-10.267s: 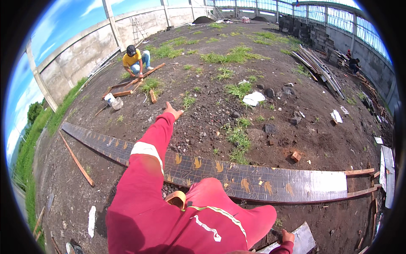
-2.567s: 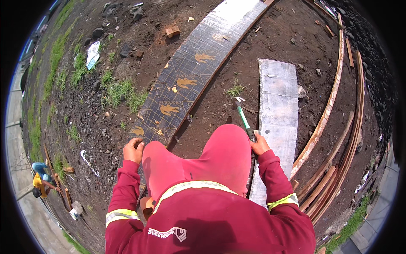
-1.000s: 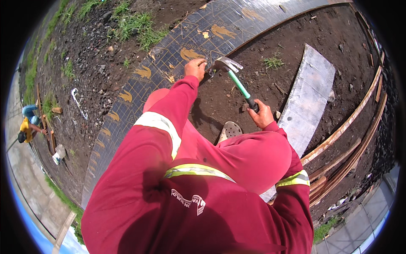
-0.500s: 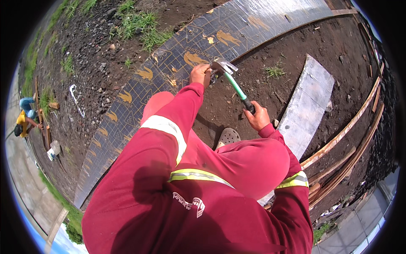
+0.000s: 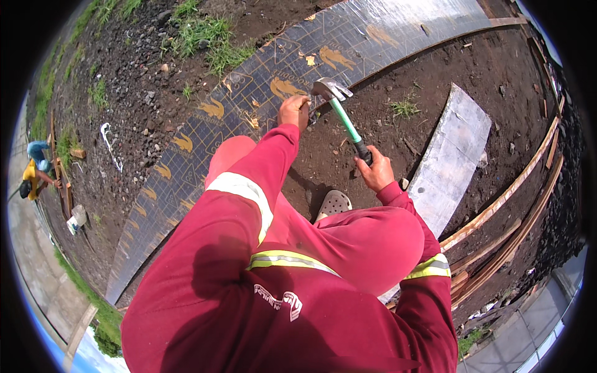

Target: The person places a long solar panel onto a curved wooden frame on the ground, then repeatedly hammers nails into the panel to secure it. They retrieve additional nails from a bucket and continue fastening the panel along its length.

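My right hand (image 5: 377, 171) is wrapped round the black grip of a claw hammer (image 5: 346, 122) with a green shaft. The hammer's metal head hangs just to the right of my left hand (image 5: 293, 112), close to the edge of a long dark plywood panel (image 5: 242, 93) printed with gold figures and grid lines. My left hand is closed, its fingertips together at the panel's near edge. Whatever they pinch is too small to make out. My knees are bent, and one grey clog (image 5: 334, 204) shows on the soil between them.
A pale grey board (image 5: 449, 155) lies on the dirt to the right. Beyond it are several long timber strips (image 5: 510, 205). Grass tufts (image 5: 214, 46) and gravel lie past the panel. At the far left, a person in yellow (image 5: 32, 174) bends beside some planks.
The hammer's head has risen slightly and shifted a little right, away from my left hand. My left hand stays in nearly the same place at the panel's edge.
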